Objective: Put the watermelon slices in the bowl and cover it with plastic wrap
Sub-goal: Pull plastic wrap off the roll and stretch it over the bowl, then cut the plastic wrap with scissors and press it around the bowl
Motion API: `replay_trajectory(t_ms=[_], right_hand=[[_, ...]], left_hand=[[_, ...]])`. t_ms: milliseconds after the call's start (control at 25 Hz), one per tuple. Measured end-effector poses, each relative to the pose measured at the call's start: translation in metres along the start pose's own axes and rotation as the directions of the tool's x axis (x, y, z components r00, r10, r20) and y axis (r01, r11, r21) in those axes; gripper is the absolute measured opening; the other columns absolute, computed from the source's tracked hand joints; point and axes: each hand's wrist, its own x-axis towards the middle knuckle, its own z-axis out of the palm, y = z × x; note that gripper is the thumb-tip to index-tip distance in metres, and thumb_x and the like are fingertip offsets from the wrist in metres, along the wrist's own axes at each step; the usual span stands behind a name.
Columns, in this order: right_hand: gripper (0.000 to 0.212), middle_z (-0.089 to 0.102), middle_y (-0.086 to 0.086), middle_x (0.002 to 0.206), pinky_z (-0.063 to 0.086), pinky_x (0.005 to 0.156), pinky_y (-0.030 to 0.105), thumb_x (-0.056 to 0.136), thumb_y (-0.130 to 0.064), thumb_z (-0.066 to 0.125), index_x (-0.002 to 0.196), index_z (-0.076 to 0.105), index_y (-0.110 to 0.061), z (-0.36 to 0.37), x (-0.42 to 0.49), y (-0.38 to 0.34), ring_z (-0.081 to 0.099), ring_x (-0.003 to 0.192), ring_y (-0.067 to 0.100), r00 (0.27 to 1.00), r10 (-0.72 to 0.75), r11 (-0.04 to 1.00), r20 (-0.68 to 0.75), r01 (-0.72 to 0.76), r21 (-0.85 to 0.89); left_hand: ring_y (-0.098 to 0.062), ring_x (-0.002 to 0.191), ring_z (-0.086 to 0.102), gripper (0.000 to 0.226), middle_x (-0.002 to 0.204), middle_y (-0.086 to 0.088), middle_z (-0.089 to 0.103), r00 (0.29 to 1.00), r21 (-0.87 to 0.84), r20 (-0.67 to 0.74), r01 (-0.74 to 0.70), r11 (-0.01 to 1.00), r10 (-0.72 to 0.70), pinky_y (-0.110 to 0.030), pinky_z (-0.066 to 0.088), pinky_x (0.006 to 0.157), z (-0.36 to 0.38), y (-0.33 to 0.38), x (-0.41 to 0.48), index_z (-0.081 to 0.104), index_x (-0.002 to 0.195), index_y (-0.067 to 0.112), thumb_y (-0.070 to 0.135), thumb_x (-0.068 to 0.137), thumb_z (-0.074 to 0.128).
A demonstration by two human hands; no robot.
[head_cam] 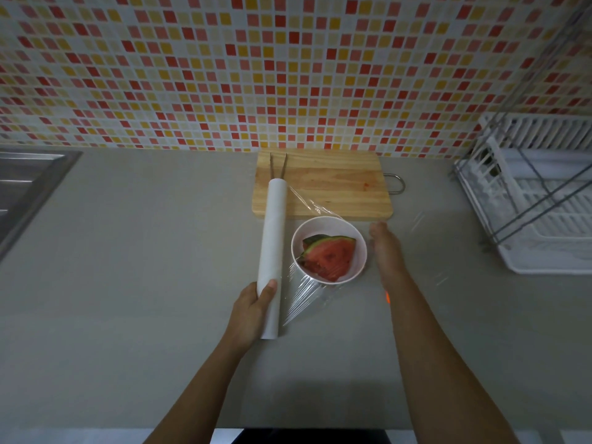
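Note:
A white bowl stands on the grey counter with red watermelon slices inside, green rind at the top. My left hand grips the near end of a long white plastic wrap roll lying left of the bowl. A clear sheet of wrap stretches from the roll over the bowl toward the right. My right hand lies flat on the counter just right of the bowl, fingers together, pressing on the sheet's far edge.
A wooden cutting board with a metal handle lies behind the bowl, with tongs on its left end. A white dish rack stands at the right. A steel sink is at the left. Tiled wall behind.

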Motion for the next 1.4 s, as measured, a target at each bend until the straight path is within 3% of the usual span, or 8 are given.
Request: replay_trajectory(t_ms=[80,200,400,680,920,1040,1160,1400], right_hand=[[0.03,0.061,0.02,0.118,0.038,0.098,0.038,0.093,-0.02,0.042,0.111,0.063,-0.007,-0.02,-0.015,0.014,0.054,0.111,0.03,0.97,-0.163,0.962,-0.182,0.115,-0.249],[0.038,0.058,0.032,0.111,0.039,0.091,0.043,0.077,0.002,0.054,0.115,0.058,0.003,-0.039,-0.04,0.046,0.054,0.103,0.045,0.937,-0.256,0.806,-0.236,0.072,-0.588],[0.024,0.057,0.033,0.103,0.039,0.086,0.046,0.083,-0.007,0.056,0.104,0.058,0.006,-0.041,-0.051,0.073,0.053,0.099,0.047,0.954,-0.195,0.76,-0.228,0.0,-0.65],[0.027,0.057,0.032,0.103,0.042,0.08,0.046,0.09,-0.016,0.055,0.113,0.056,-0.002,-0.05,-0.05,0.072,0.055,0.098,0.047,0.947,-0.223,0.749,-0.232,0.014,-0.662],[0.035,0.057,0.026,0.103,0.038,0.076,0.036,0.093,-0.008,0.044,0.128,0.05,-0.009,-0.048,-0.06,0.046,0.056,0.094,0.041,0.901,-0.373,0.857,-0.222,0.242,-0.455],[0.027,0.064,-0.002,0.091,0.034,0.067,0.018,0.095,-0.02,0.047,0.12,0.056,-0.021,-0.031,-0.076,0.034,0.058,0.083,0.019,0.908,-0.402,0.897,-0.117,0.364,-0.25],[0.019,0.065,-0.012,0.085,0.042,0.066,0.009,0.09,-0.031,0.057,0.101,0.054,-0.045,-0.012,-0.092,0.029,0.061,0.074,0.001,0.952,-0.305,0.952,0.039,0.304,0.036],[0.026,0.07,-0.006,0.087,0.046,0.065,0.01,0.08,-0.033,0.069,0.103,0.058,-0.039,0.008,-0.112,0.034,0.065,0.075,0.0,0.935,-0.293,0.951,0.202,0.262,0.166]], left_hand=[[-0.008,0.084,0.059,0.022,0.092,0.008,0.062,1.0,0.007,-0.007,-0.006,1.0,0.006,-0.027,0.045,0.067,0.001,-0.001,0.0,0.058,0.094,0.025,0.045,0.094,0.048],[-0.009,0.081,0.059,0.022,0.088,0.009,0.062,1.0,0.012,-0.019,-0.018,1.0,0.018,-0.026,0.044,0.065,0.002,-0.003,0.001,0.058,0.089,0.025,0.044,0.094,0.047],[-0.002,0.08,0.056,0.02,0.085,0.01,0.06,0.999,0.023,-0.034,-0.024,0.999,0.025,-0.021,0.041,0.063,0.002,-0.003,0.001,0.057,0.086,0.028,0.044,0.095,0.047],[-0.006,0.08,0.058,0.021,0.087,0.01,0.061,0.999,0.003,-0.039,-0.021,1.0,0.021,-0.023,0.042,0.064,0.004,-0.004,0.0,0.056,0.081,0.03,0.044,0.094,0.048],[-0.023,0.09,0.06,0.033,0.096,-0.006,0.063,0.999,-0.002,-0.037,-0.03,1.0,0.03,-0.035,0.046,0.076,0.004,-0.009,0.002,0.062,0.094,0.014,0.043,0.095,0.047],[-0.024,0.089,0.06,0.032,0.096,-0.007,0.063,0.998,-0.011,-0.052,-0.035,0.999,0.034,-0.036,0.046,0.076,0.005,-0.009,0.002,0.061,0.09,0.014,0.042,0.095,0.048],[-0.02,0.083,0.06,0.028,0.09,-0.002,0.063,0.998,-0.025,-0.057,-0.037,0.999,0.036,-0.032,0.045,0.068,0.005,-0.006,0.0,0.061,0.086,0.018,0.041,0.095,0.048],[-0.015,0.075,0.061,0.031,0.083,0.0,0.066,0.999,-0.048,-0.043,-0.013,0.999,0.011,-0.031,0.047,0.066,0.004,-0.004,-0.002,0.063,0.084,0.017,0.043,0.094,0.049]])
